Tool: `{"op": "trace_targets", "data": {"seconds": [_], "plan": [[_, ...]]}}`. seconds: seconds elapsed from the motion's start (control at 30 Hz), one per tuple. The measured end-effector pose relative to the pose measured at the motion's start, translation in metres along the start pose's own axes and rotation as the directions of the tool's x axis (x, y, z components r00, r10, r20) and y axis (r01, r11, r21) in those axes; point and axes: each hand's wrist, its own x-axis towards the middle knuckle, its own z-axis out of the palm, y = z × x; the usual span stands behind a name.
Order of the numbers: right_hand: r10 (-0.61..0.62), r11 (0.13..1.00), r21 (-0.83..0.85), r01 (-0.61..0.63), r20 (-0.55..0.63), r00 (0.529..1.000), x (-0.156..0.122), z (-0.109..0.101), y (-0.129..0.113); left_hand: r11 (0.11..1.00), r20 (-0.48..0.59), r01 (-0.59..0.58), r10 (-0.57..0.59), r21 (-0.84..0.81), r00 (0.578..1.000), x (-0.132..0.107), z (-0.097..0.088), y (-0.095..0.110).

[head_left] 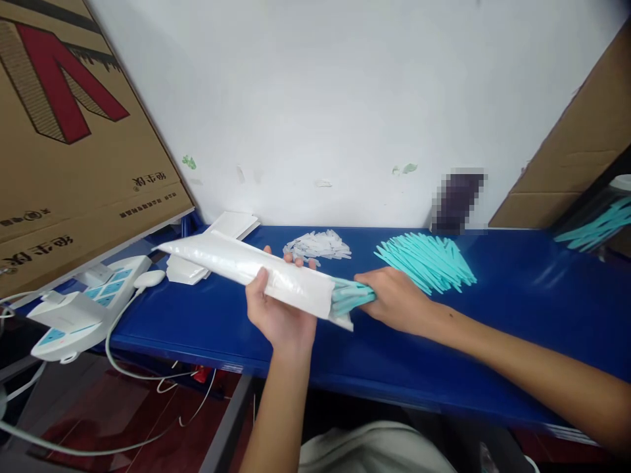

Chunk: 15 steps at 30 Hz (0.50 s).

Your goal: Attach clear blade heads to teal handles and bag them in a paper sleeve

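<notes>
My left hand (279, 305) is closed around a long white plastic mailer bag (251, 263), held tilted above the table with its mouth facing right. At that mouth, my right hand (394, 295) grips a bundle of thin turquoise sticks (348, 295); their other ends are inside the bag, out of sight. A loose heap of similar turquoise sticks (426, 259) lies on the table just behind my right hand. Behind the bag sits a pile of small whitish translucent pieces (320, 244), whose kind I cannot make out.
More white bags (231, 225) lie at the back left of the blue table (522, 315). A white power strip (93, 309) with plugs and cables stands at the left edge. Large cardboard boxes (89, 177) flank the table. A clear container with turquoise sticks (599, 223) is far right.
</notes>
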Motion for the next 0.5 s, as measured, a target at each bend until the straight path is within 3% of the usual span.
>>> {"op": "trace_targets", "data": {"seconds": [0.1, 0.3, 0.5], "plan": [[0.056, 0.983, -0.181, -0.04, 0.087, 0.995, -0.002, -0.003, -0.006, 0.999, -0.044, -0.046, 0.045, -0.02, 0.998, -0.01, 0.002, -0.006], [0.064, 0.934, -0.355, -0.032, 0.079, 0.995, -0.008, 0.0, -0.012, 0.974, -0.052, -0.18, 0.189, 0.134, 0.981, -0.016, 0.005, -0.008], [0.053, 0.936, -0.351, 0.006, 0.158, 0.986, -0.002, -0.015, -0.025, 0.953, -0.121, -0.292, 0.281, -0.082, 0.952, -0.024, 0.012, -0.005]]}}
